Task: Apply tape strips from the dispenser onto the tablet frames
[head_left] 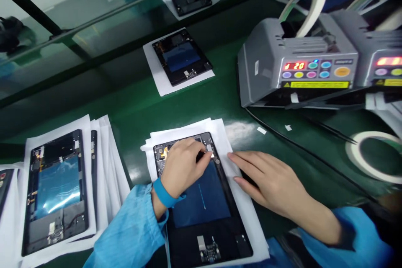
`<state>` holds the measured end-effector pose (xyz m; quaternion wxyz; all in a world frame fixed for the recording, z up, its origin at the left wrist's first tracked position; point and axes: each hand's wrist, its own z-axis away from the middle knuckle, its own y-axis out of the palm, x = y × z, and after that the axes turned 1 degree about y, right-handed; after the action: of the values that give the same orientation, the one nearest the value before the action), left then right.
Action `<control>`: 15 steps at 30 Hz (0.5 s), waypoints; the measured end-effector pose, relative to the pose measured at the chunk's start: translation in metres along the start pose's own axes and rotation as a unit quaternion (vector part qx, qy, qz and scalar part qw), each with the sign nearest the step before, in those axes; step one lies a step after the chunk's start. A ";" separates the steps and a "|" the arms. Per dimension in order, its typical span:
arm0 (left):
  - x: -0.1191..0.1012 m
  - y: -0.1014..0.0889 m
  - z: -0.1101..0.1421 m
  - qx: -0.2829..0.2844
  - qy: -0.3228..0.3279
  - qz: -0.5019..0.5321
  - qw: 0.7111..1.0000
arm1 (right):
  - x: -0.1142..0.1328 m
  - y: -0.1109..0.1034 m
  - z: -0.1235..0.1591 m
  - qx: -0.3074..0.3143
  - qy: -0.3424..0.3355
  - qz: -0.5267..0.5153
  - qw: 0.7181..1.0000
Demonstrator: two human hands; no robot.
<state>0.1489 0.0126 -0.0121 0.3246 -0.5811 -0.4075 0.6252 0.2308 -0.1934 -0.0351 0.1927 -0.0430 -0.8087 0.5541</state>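
An opened tablet, its inner parts and a dark blue panel exposed, lies on white paper sheets in front of me. My left hand, with a blue wrist strap, rests over the tablet's upper end. Its fingers are curled, with thumb and forefinger close together beside a small white piece at the upper right corner; whatever they grip is hidden. To the right, my right hand has its fingers stretched out, the tips at the edge of the paper, holding nothing.
Opened tablets on paper are stacked at left; another tablet lies farther back. Grey tape dispensers stand at right, a black cable running in front. Black tweezers, a tape roll and white scraps lie nearby.
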 end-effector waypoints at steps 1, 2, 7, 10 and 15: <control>-0.001 0.000 -0.001 0.005 -0.006 -0.009 1.000 | -0.003 -0.003 0.005 -0.011 0.004 -0.002 1.000; -0.002 -0.001 -0.003 0.009 -0.012 -0.020 1.000 | -0.006 -0.006 0.009 -0.022 0.008 -0.002 1.000; -0.003 0.001 -0.007 0.010 -0.021 -0.057 0.998 | -0.027 -0.026 0.024 -0.078 0.051 0.025 0.995; -0.002 0.002 -0.009 -0.004 -0.012 -0.076 0.997 | -0.054 -0.041 0.029 -0.125 0.089 0.101 0.983; 0.000 0.003 -0.013 -0.020 0.003 -0.109 0.994 | -0.121 -0.061 0.037 -0.220 0.136 0.282 0.924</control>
<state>0.1623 0.0132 -0.0146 0.3807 -0.5417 -0.4796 0.5759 0.3377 -0.2834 -0.0232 0.1224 -0.3851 -0.8308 0.3826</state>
